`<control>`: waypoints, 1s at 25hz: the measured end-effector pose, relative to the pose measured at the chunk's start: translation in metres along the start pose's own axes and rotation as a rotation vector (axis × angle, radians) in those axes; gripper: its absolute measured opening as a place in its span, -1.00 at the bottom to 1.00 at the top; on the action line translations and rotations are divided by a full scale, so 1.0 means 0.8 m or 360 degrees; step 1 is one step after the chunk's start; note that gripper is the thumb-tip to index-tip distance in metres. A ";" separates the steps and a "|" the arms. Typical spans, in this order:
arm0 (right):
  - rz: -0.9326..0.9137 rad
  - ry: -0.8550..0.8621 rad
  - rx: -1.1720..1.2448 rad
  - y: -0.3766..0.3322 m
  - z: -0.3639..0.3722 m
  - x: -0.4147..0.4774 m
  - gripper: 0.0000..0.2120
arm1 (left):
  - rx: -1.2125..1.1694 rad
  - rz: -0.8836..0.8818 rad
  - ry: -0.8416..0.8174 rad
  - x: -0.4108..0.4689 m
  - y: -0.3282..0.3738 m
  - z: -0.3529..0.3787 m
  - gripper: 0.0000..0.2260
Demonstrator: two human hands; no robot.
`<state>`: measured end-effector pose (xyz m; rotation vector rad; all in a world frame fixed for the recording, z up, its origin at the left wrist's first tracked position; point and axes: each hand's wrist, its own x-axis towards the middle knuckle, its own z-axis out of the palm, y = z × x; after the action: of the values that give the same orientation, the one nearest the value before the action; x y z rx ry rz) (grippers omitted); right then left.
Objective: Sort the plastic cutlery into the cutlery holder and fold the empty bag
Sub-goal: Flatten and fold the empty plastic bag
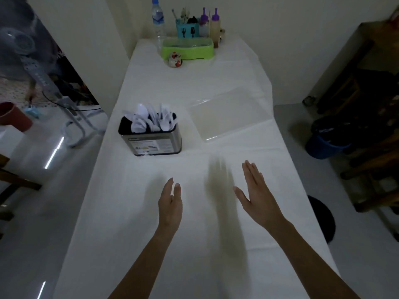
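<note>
A metal cutlery holder (151, 140) stands on the white table (129, 212), left of centre, with white plastic cutlery (149, 119) sticking up out of it. To its right a clear plastic bag (228, 114) lies flat on the cloth. My left hand (170, 203) hovers over the table below the holder, fingers straight, holding nothing. My right hand (257, 195) is raised to the right of it, fingers straight and spread, also holding nothing. Both hands are well short of the bag and the holder.
At the far end of the table stand a water bottle (158, 22), a teal utensil caddy (187, 29), two purple-capped bottles (209, 23), a green tray (187, 48) and a small round ornament (175, 60). A fan (43, 72) is at the left, a blue bucket (326, 145) at the right.
</note>
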<state>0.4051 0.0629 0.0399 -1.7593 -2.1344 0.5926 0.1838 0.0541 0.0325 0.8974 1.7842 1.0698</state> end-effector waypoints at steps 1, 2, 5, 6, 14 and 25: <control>-0.0002 -0.0005 0.0001 0.019 -0.009 -0.011 -0.28 | 0.0022 0.0008 -0.0009 -0.014 0.003 0.020 -0.62; 0.0010 0.0000 0.0015 0.037 -0.019 -0.018 -0.29 | 0.0049 0.0004 -0.0015 -0.024 0.005 0.040 -0.62; 0.0084 -0.0062 0.0075 0.084 -0.042 -0.025 -0.36 | 0.0055 -0.0028 -0.0010 -0.050 0.010 0.084 -0.62; 0.0095 -0.0070 0.0112 0.095 -0.048 -0.022 -0.36 | 0.0050 -0.0022 -0.0006 -0.054 0.013 0.094 -0.62; 0.0214 -0.0055 0.0213 0.152 -0.076 0.071 -0.37 | 0.0015 -0.0112 0.0085 0.035 0.038 0.144 -0.62; 0.0364 -0.0004 0.0147 0.214 -0.069 0.311 -0.40 | 0.0436 -0.0241 0.0231 0.224 0.083 0.203 -0.64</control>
<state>0.5289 0.3405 -0.0035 -1.9655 -1.8876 0.7385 0.2727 0.2856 -0.0051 0.8459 2.1209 0.8240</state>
